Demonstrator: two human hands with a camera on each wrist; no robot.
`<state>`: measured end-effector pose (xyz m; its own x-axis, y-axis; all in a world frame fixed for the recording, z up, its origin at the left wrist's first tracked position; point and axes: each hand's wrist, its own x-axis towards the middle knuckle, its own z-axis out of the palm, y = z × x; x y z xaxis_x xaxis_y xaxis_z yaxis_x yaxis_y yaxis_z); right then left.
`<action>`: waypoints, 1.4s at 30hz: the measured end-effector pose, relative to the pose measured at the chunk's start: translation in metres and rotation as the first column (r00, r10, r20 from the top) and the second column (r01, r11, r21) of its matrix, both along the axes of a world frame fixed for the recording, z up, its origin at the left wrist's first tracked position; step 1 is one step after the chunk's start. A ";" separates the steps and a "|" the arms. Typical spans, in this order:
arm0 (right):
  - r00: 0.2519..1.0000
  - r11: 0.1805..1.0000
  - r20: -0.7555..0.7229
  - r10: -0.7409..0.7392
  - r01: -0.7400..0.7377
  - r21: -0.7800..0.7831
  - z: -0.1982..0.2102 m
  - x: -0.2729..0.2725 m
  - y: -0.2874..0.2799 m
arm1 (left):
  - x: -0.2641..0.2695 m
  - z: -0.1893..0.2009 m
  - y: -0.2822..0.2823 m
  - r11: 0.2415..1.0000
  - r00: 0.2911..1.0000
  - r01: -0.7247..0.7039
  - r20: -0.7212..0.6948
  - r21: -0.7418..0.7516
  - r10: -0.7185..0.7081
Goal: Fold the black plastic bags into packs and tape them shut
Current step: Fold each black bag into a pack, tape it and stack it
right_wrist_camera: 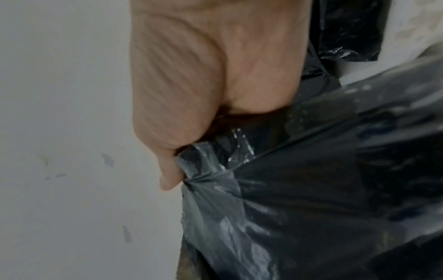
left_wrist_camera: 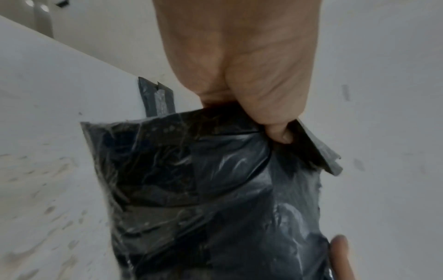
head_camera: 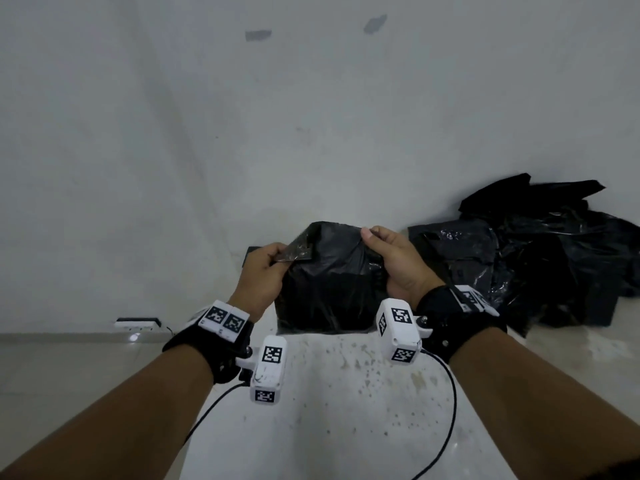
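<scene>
Both your left hand (head_camera: 268,268) and right hand (head_camera: 398,261) grip the folded pack (head_camera: 329,289) at centre frame, the left fingers (left_wrist_camera: 278,130) pinching what looks like a tape strip (left_wrist_camera: 314,147); next, press it down across the flap.

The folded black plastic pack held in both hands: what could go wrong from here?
The strip of dark tape pinched by the left hand hangs partly loose; it may stick to itself or crease. The right hand pinches only the top corner of the folded black plastic pack, so the slippery folds could spring open.
</scene>
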<state>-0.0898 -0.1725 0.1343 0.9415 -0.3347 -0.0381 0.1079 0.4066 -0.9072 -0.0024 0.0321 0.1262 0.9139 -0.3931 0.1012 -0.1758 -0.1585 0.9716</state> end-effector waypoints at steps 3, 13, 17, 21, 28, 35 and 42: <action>0.993 0.979 0.009 -0.121 0.120 -0.165 0.003 -0.007 -0.001 | 0.000 0.006 0.006 0.999 0.983 -0.026 0.185 0.025 0.021; 0.971 0.881 0.098 -0.220 0.241 -0.407 0.014 -0.029 -0.004 | -0.023 0.017 0.007 0.978 0.916 -0.176 0.343 -0.115 0.206; 0.960 0.880 0.133 -0.247 0.280 -0.383 0.010 -0.033 -0.009 | -0.031 0.012 -0.002 0.973 0.916 -0.182 0.336 -0.144 0.221; 0.969 0.946 0.127 -0.214 0.238 -0.222 -0.009 -0.041 -0.022 | -0.050 0.007 -0.013 0.968 0.897 -0.213 0.367 -0.130 0.246; 0.980 0.976 -0.006 0.199 -0.199 -0.094 -0.084 -0.075 -0.007 | -0.080 -0.027 -0.006 0.945 0.903 -0.307 0.277 -0.117 0.328; 0.932 0.905 -0.186 0.310 -0.349 -0.242 -0.111 -0.074 0.005 | -0.071 -0.069 0.022 0.914 0.934 -0.349 -0.163 -0.206 0.319; 0.931 0.921 -0.275 0.241 -0.309 -0.237 -0.135 -0.061 0.006 | -0.067 -0.103 0.029 0.974 0.832 -0.161 -0.552 -0.158 0.049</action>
<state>-0.1513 -0.1662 -0.0007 0.9721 -0.0928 -0.2154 -0.2035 0.1232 -0.9713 -0.0689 0.0616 0.0235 0.8779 -0.3162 -0.3596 0.3942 0.0510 0.9176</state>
